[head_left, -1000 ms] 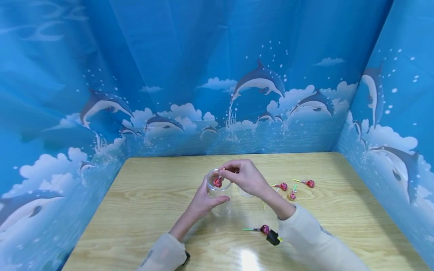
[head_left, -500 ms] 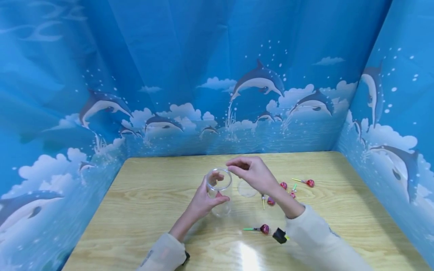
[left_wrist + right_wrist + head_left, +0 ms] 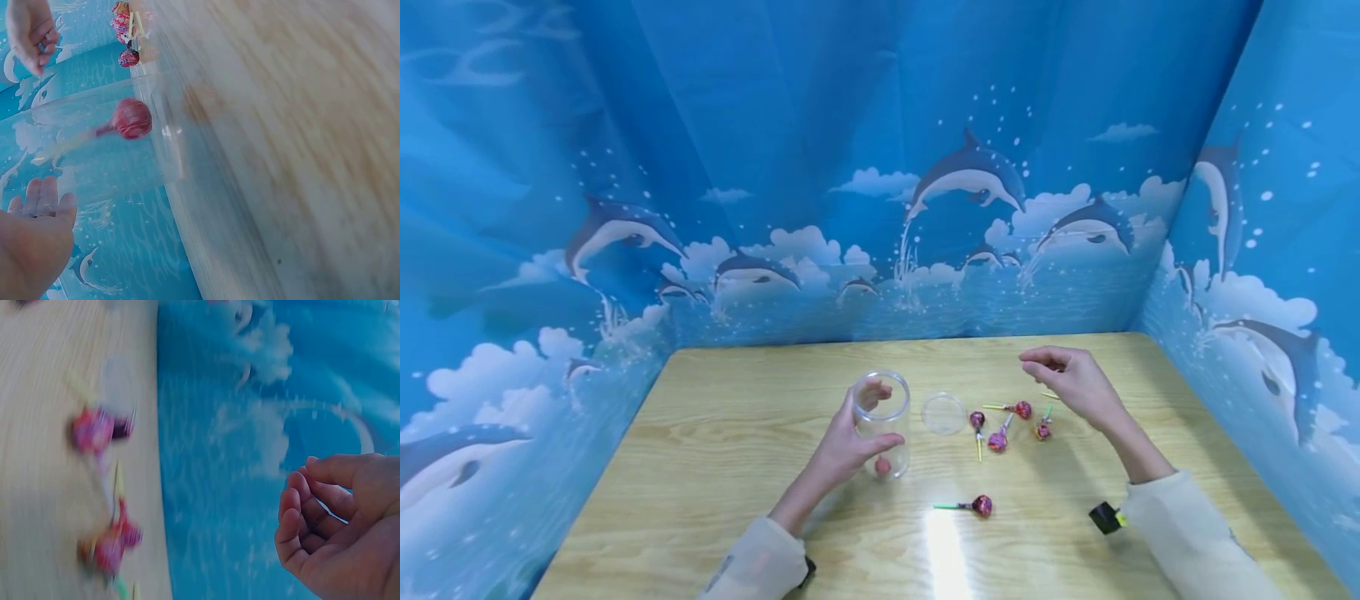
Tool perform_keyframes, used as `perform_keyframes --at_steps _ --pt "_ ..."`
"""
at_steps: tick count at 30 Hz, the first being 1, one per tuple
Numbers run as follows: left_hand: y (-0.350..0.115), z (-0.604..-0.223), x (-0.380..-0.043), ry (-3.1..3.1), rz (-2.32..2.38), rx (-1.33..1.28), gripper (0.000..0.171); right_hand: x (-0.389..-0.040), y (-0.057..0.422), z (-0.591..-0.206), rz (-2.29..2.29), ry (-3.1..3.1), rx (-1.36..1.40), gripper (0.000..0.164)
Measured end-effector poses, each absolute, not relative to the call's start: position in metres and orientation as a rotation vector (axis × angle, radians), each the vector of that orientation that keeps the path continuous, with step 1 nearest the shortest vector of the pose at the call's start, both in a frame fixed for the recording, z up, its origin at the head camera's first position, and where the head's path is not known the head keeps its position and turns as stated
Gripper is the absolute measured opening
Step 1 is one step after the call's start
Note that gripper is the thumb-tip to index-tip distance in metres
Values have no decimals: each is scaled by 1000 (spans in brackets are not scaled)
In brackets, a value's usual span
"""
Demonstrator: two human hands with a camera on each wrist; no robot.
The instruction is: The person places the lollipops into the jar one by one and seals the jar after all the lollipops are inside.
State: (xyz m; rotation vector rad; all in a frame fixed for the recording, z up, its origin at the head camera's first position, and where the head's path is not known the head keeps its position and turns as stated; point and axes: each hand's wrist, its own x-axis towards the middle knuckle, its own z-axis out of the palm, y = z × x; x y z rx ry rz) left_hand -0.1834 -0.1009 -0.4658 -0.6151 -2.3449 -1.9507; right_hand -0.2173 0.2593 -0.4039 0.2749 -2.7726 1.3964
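My left hand [image 3: 838,450] holds a clear cylindrical jar [image 3: 891,429] around its side, with the mouth uncovered. Inside, at the jar's bottom, lies one red-wrapped lollipop [image 3: 132,119], its pale stick pointing toward the mouth in the left wrist view. My right hand [image 3: 1078,387] hovers over the right part of the table with nothing in it, fingers loosely curled and thumb near the fingertips. Below and left of it are several wrapped lollipops: a pink one [image 3: 997,442], a dark red one [image 3: 977,420], a red one [image 3: 1022,409] and an orange-red one [image 3: 1042,431]. My right hand partly hides another.
A clear round lid [image 3: 943,413] lies flat right of the jar. Nearer the front, a lollipop with a green stick [image 3: 981,505] lies alone on the wooden table [image 3: 737,483]. Blue dolphin-printed curtains [image 3: 820,208] stand along the back and sides.
My right hand let the lollipop drop into the jar, then moved away to the right over the loose lollipops. The left hand keeps its hold on the jar.
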Motion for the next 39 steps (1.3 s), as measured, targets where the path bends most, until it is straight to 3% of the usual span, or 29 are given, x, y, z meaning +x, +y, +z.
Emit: perform_keyframes --at_steps 8,21,39 --pt "-102 -467 -184 -2349 -1923 -644 87 -225 301 -421 1326 -2808 197 43" --pt "-101 -465 -182 -2392 -1941 -565 85 -252 323 -461 1104 -2872 260 26" --pt "-102 -466 -183 -2357 -1949 -610 85 -262 325 -496 914 -2927 357 17"
